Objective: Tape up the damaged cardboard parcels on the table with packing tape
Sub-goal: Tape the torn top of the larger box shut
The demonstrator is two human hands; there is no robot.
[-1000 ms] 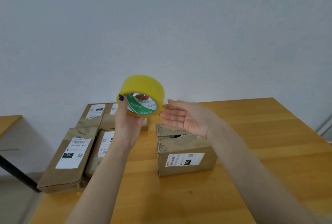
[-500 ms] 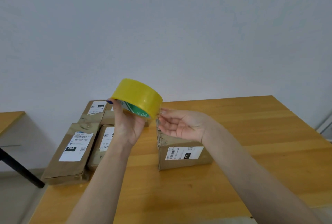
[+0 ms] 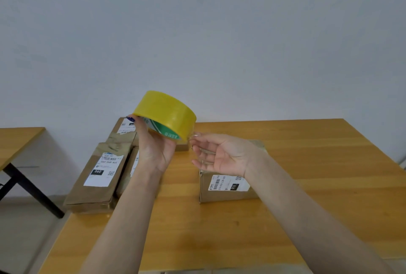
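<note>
The left hand [image 3: 153, 148] is tipping its gripped tape roll [image 3: 167, 111] flatter while the right hand [image 3: 222, 155] (loosely open, seemingly empty) is feeling the rim for the end.

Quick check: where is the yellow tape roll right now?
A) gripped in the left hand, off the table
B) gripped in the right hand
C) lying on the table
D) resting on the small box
A: the left hand grips the tape roll in the air; the right hand only reaches toward its edge.
</note>
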